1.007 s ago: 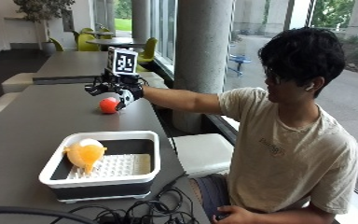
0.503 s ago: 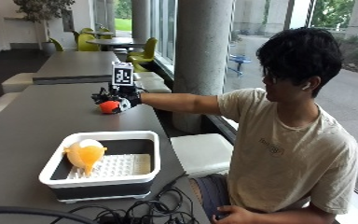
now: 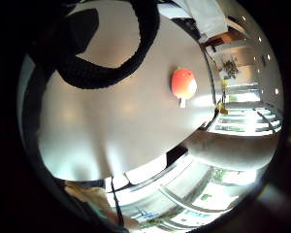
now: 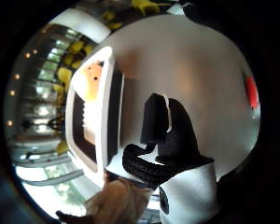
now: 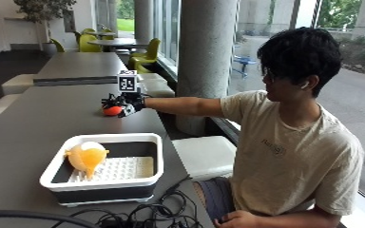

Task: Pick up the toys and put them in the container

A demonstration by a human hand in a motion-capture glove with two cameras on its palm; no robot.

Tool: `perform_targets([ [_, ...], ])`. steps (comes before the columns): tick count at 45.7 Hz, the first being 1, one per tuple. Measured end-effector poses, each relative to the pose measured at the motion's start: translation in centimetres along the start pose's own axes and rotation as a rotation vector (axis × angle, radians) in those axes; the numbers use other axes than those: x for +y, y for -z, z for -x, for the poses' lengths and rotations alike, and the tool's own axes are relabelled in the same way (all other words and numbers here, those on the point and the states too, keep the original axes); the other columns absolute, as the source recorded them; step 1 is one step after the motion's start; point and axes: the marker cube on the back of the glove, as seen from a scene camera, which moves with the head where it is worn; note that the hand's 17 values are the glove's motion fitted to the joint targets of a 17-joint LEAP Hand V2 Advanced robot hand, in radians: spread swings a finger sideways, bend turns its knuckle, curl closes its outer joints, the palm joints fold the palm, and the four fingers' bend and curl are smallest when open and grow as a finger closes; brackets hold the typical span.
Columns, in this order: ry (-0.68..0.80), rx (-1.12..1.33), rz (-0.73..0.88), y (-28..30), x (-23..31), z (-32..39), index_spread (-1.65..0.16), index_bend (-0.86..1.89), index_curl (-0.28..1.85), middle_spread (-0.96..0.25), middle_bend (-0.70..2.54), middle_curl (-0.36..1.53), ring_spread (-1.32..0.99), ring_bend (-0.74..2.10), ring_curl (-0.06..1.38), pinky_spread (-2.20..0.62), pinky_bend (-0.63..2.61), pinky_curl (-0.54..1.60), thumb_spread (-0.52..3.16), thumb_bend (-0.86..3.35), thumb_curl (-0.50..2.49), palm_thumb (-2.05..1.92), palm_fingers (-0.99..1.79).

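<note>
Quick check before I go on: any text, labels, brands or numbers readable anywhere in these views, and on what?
No readable words or numbers anywhere.
Shirt: a small print on the chest, too small and blurred to read.
White container: no label shows.
Red toy and orange-yellow toy: no markings show.

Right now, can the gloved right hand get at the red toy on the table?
Probably yes. The gloved right hand is right at the red toy, arm stretched out, with bare table around it and nothing in between. Whether the fingers touch it yet cannot be told.
</note>
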Motion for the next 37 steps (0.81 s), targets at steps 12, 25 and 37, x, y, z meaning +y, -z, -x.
perform_targets([
  [12,-0.001,0.026,-0.011,0.3,0.4,-0.8,-0.31,0.18,0.42,-0.13,0.12,0.28,-0.19,0.36,0.38,-0.08,1.01,0.36,1.46,-0.01,0.29,-0.01,-0.09],
  [25,-0.055,0.114,-0.005,0.1,0.7,-3.0,-0.31,0.18,0.42,-0.13,0.12,0.26,-0.19,0.34,0.38,-0.08,0.98,0.36,1.46,-0.01,0.28,-0.01,-0.09],
  [37,0.018,-0.081,-0.004,-0.2,0.4,-0.7,-0.32,0.19,0.42,-0.13,0.12,0.24,-0.18,0.33,0.38,-0.07,0.97,0.36,1.46,-0.01,0.28,-0.01,-0.08],
])
